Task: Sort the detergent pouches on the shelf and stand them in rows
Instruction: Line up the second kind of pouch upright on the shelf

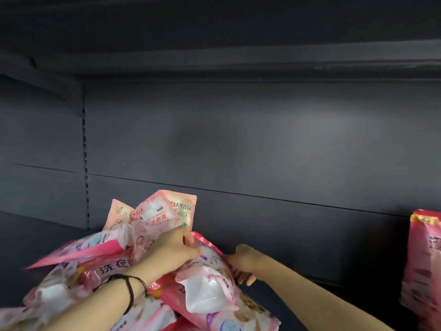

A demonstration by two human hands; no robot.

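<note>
Barely started, I judge: left grip and right grip both clasp one pouch atop the jumbled heap at the left of the shelf, a lone upright pouch far right, rows unformed.

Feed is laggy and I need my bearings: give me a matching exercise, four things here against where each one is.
Things: 1 left hand; 2 right hand; 3 black band; 4 lone pouch.
Places: a upright at the right edge; b around the left wrist; c gripping the big pouch's right edge; d gripping its upper corner.
Pairs: 1-d, 2-c, 3-b, 4-a.
</note>
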